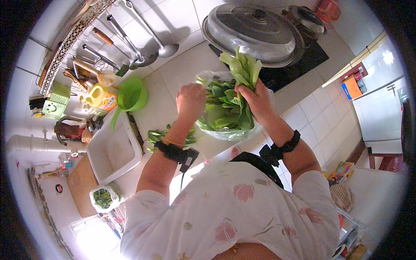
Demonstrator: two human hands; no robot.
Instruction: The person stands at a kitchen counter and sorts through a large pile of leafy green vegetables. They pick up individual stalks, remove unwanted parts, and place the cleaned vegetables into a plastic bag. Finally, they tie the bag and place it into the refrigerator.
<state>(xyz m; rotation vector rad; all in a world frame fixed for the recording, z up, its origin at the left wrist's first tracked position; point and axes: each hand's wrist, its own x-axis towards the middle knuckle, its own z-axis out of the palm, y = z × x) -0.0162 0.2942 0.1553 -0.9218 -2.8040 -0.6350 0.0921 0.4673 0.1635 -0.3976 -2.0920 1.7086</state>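
My right hand (259, 101) grips a bunch of leafy greens (242, 70), its pale cut stems pointing up and its leaves hanging down. Below it, a clear plastic bag (224, 135) full of more green leaves (219, 115) rests on the tiled counter (164, 83). At the bag's left rim is my left hand (191, 100), fingers curled; they face away, so whether they pinch the plastic is hidden. Some loose green leaves (157, 136) lie on the counter beneath my left forearm.
A large lidded metal pan (250, 32) sits on the black cooktop (305, 61) behind the bag. Leftward are a green dipper (131, 94), a yellow jug (99, 96) and a white sink (112, 152). Ladles (168, 51) hang on the wall. Another bag of greens (105, 198) stands lower left.
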